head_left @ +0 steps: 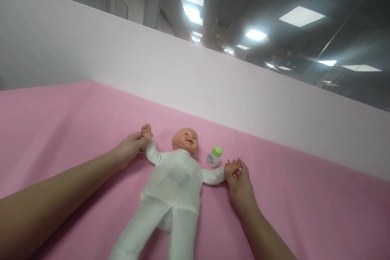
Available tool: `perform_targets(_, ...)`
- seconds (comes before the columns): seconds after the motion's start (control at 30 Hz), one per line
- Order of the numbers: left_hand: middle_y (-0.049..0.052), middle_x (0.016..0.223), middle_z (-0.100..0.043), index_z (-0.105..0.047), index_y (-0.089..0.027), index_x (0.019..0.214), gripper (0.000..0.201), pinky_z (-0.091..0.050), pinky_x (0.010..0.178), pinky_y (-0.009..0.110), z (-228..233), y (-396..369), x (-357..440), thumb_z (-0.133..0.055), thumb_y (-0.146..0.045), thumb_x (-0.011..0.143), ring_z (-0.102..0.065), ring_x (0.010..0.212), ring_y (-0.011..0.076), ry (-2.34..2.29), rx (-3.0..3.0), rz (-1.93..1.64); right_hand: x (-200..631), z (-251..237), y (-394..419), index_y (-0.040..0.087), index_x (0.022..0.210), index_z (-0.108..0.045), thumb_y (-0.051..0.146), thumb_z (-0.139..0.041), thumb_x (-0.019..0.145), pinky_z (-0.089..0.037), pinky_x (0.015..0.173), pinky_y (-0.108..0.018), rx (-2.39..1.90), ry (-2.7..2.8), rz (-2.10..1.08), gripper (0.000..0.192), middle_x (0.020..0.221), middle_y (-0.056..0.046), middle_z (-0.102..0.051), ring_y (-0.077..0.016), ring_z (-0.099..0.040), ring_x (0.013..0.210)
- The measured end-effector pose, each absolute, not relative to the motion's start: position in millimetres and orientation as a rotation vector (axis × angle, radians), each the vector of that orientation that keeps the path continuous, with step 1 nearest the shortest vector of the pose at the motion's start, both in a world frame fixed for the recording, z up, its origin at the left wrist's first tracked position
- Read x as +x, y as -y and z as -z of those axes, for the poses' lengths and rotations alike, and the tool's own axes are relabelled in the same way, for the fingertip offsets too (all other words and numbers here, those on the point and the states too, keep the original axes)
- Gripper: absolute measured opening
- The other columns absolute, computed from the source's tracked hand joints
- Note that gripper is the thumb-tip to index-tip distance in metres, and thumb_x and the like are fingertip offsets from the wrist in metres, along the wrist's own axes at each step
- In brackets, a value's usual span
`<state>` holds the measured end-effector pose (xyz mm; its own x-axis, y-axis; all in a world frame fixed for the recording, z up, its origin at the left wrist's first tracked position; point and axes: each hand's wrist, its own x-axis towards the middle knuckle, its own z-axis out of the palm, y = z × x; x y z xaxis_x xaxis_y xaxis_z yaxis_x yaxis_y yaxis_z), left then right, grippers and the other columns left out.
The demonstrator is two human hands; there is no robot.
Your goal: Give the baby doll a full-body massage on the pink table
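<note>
A baby doll (pixel 173 183) in white clothes lies on its back on the pink sheet (pixel 61 122), arms spread wide, head toward the white wall. My left hand (pixel 129 150) grips the doll's arm at the wrist, at the left. My right hand (pixel 239 178) holds the doll's other hand at the right. A small white bottle with a green cap (pixel 214 157) stands just beyond the doll's shoulder, close to my right hand.
A white partition wall (pixel 183 73) runs along the far edge of the pink surface and meets another wall at the left corner. Above it are a dark ceiling with lit panels and a doorway.
</note>
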<state>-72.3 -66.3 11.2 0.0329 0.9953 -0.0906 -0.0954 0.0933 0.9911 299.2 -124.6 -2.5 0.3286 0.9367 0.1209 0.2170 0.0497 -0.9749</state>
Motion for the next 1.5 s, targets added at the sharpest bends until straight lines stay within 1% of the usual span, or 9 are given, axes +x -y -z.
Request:
perform_targets(0.13, 0.002, 0.080, -0.063, -0.060, -0.019, 0.090, 0.027, -0.058, 0.071, 0.037, -16, 81, -61, -0.070, -0.042, 0.080, -0.068, 0.077, 0.0241, -1.036, 1.317, -1.121, 277, -3, 147, 0.026, 0.157, -0.027, 0.048, -0.072, 0.087, -0.055, 0.104, -0.047, -1.332, 1.387, -0.582, 0.086, 0.153, -0.016, -0.052, -0.0302, -0.060, 0.132)
perform_targets(0.23, 0.005, 0.096, -0.069, -0.068, -0.019, 0.102, 0.025, -0.056, 0.076, 0.034, -21, 94, -52, -0.067, -0.036, 0.084, -0.069, 0.089, 0.0251, -1.008, 1.705, -1.049, 261, -5, 162, 0.028, 0.145, -0.044, 0.035, -0.069, 0.089, -0.060, 0.097, -0.045, -1.282, 1.711, -0.429, 0.062, 0.137, -0.012, -0.066, -0.0272, -0.070, 0.116)
perform_targets(0.37, 0.007, 0.119, -0.071, -0.075, -0.026, 0.118, 0.043, -0.055, 0.091, 0.034, -25, 106, -46, -0.070, -0.023, 0.075, -0.065, 0.110, 0.0276, -0.861, 2.305, -0.916, 250, -12, 169, 0.030, 0.122, -0.061, 0.017, -0.060, 0.091, -0.059, 0.096, -0.043, -1.132, 2.155, -0.244, 0.034, 0.118, -0.004, -0.073, -0.0235, -0.069, 0.109)
perform_targets(0.6, 0.006, 0.122, -0.070, -0.072, -0.028, 0.125, 0.050, -0.053, 0.098, 0.035, -22, 104, -46, -0.070, -0.021, 0.076, -0.064, 0.114, 0.0264, -0.834, 2.513, -0.851, 250, -5, 164, 0.026, 0.135, -0.060, 0.011, -0.054, 0.093, -0.045, 0.117, -0.053, -1.008, 2.391, -0.058, 0.045, 0.137, -0.006, -0.067, -0.0270, -0.056, 0.134)
perform_targets(0.73, 0.006, 0.115, -0.072, -0.073, -0.025, 0.120, 0.044, -0.052, 0.095, 0.035, -27, 107, -43, -0.068, -0.022, 0.076, -0.065, 0.108, 0.0259, -0.878, 2.473, -0.870, 252, -3, 161, 0.026, 0.138, -0.059, 0.019, -0.056, 0.094, -0.047, 0.114, -0.054, -1.128, 2.285, -0.175, 0.044, 0.138, -0.007, -0.066, -0.0280, -0.058, 0.131)
perform_targets(0.9, 0.001, 0.091, -0.070, -0.070, -0.023, 0.100, 0.020, -0.051, 0.071, 0.029, -23, 101, -49, -0.064, -0.036, 0.086, -0.066, 0.083, 0.0224, -1.141, 2.097, -0.900, 263, -10, 153, 0.030, 0.137, -0.060, 0.036, -0.064, 0.092, -0.054, 0.106, -0.049, -1.369, 1.926, -0.490, 0.045, 0.133, -0.006, -0.070, -0.0287, -0.066, 0.121)
perform_targets(1.13, 0.003, 0.080, -0.068, -0.059, -0.020, 0.088, 0.032, -0.055, 0.068, 0.034, -4, 65, -74, -0.072, -0.049, 0.079, -0.069, 0.078, 0.0253, -1.259, 1.308, -1.073, 295, -4, 128, 0.027, 0.148, -0.049, 0.057, -0.069, 0.086, -0.059, 0.096, -0.040, -1.443, 1.231, -0.797, 0.072, 0.143, -0.009, -0.062, -0.0292, -0.064, 0.125)
perform_targets(1.3, 0.007, 0.087, -0.075, -0.063, -0.019, 0.096, 0.036, -0.061, 0.069, 0.034, -11, 60, -78, -0.075, -0.042, 0.072, -0.073, 0.080, 0.0252, -1.273, 0.998, -1.040, 312, 7, 116, 0.026, 0.131, -0.062, 0.064, -0.068, 0.084, -0.061, 0.060, -0.030, -1.498, 1.003, -0.974, 0.061, 0.102, -0.004, -0.071, -0.0199, -0.067, 0.079)
perform_targets(1.5, 0.007, 0.086, -0.076, -0.066, -0.020, 0.094, 0.033, -0.062, 0.065, 0.032, -15, 64, -77, -0.077, -0.041, 0.070, -0.074, 0.079, 0.0252, -1.237, 1.009, -1.054, 309, 8, 114, 0.023, 0.118, -0.064, 0.058, -0.077, 0.079, -0.058, 0.055, -0.025, -1.508, 0.986, -0.968, 0.053, 0.076, 0.003, -0.061, -0.0139, -0.059, 0.064)
